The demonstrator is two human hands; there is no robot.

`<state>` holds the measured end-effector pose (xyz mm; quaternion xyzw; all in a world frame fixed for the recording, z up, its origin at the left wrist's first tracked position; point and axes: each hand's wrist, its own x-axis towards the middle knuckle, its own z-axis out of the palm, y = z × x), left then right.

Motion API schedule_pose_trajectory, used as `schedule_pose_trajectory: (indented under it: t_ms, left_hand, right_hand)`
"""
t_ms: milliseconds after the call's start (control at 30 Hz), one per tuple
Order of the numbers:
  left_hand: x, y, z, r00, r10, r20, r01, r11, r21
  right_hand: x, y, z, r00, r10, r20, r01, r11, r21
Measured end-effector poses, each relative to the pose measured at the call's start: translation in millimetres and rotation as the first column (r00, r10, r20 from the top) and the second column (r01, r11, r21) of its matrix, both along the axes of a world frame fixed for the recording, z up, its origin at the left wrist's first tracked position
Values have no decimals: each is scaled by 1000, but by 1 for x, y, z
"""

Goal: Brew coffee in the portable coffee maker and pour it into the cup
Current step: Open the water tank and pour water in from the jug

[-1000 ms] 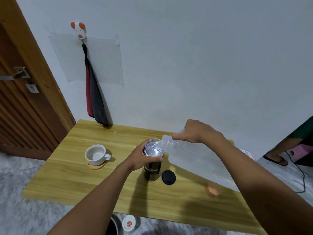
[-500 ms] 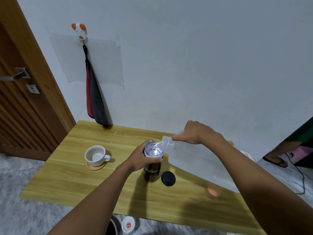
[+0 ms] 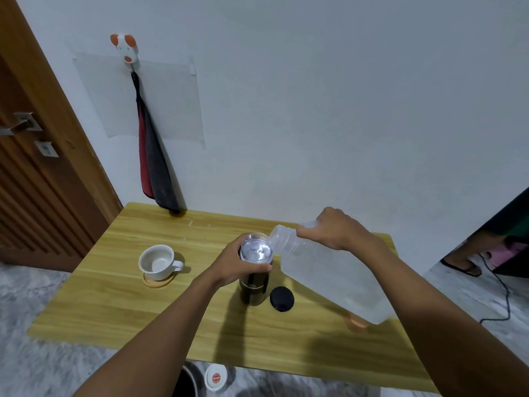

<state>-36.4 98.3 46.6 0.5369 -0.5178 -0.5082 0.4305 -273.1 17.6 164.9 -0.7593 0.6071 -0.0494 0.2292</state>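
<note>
Your left hand (image 3: 234, 262) wraps around the top of the coffee maker (image 3: 254, 287), a dark upright cylinder standing on the wooden surface (image 3: 128, 310) a little below the middle of the frame. Your fingers curl round its clear upper rim, thumb on the near side, grasping it firmly. Your right hand (image 3: 332, 230), right of centre, grips the neck of a large translucent plastic bottle (image 3: 329, 279), fingers clenched over it from above. You hold the bottle steeply tilted, its base raised toward the lower right of the frame and its open mouth at the right rim of the coffee maker. Whether mouth and rim touch cannot be told. Clear liquid glints in the coffee maker's open top.

A round black lid (image 3: 282, 298) lies flat on the surface just right of the coffee maker's base. The white cup (image 3: 157, 259) stands upright on a round wooden coaster (image 3: 159, 282) in the left-centre of the frame, well apart from the coffee maker, with its handle pointing right and its white inside showing. Beneath the bottle's base, a small orange disc (image 3: 356, 322) sits on the surface, partly hidden.

In the upper left a white and orange hook (image 3: 125, 48) on the wall carries a red and dark cloth (image 3: 154, 179) that hangs down to the back edge of the surface. A wooden door (image 3: 34, 196) fills the left edge. At the bottom edge a white round container (image 3: 216, 378) with a red label sits on the floor. At the right edge a black cable (image 3: 505, 296) trails across the floor near someone's sandalled foot (image 3: 461, 262).
</note>
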Motion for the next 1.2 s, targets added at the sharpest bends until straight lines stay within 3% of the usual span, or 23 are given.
schedule_pose_trajectory:
  t_ms: [233,367,467,600,833,1033,1200]
  left_hand:
    - [4,-15,49,967,-59,249,66,998,-20]
    - [-28,-39,98,923,-190,336,228,970,-80]
    - [-66,-52,115,896,-294,334,340,936,-89]
    - [-94,-65,108,943,-201,265,243,960,-138]
    - [-124,-75,69,914,-186,362,234,968,-94]
    - [-139,-80,46,865,-208,456,260,964,-54]
    - [-146,-83,40,836,-239,493,294,955,-34]
  right_hand:
    - [-29,-7,12,965,-20,263,28,999,-29]
    - [-46,-15,23,894,-27,447,70,994,-81]
    - [-60,-22,17,811,-57,583,117,991,-66]
    - [-73,-27,-7,684,-167,710,226,974,12]
    - [-89,-17,-61,551,-387,740,403,899,170]
    - [-99,-11,-96,457,-480,749,424,858,291]
    - [-107,-6,-107,452,-492,744,442,848,293]
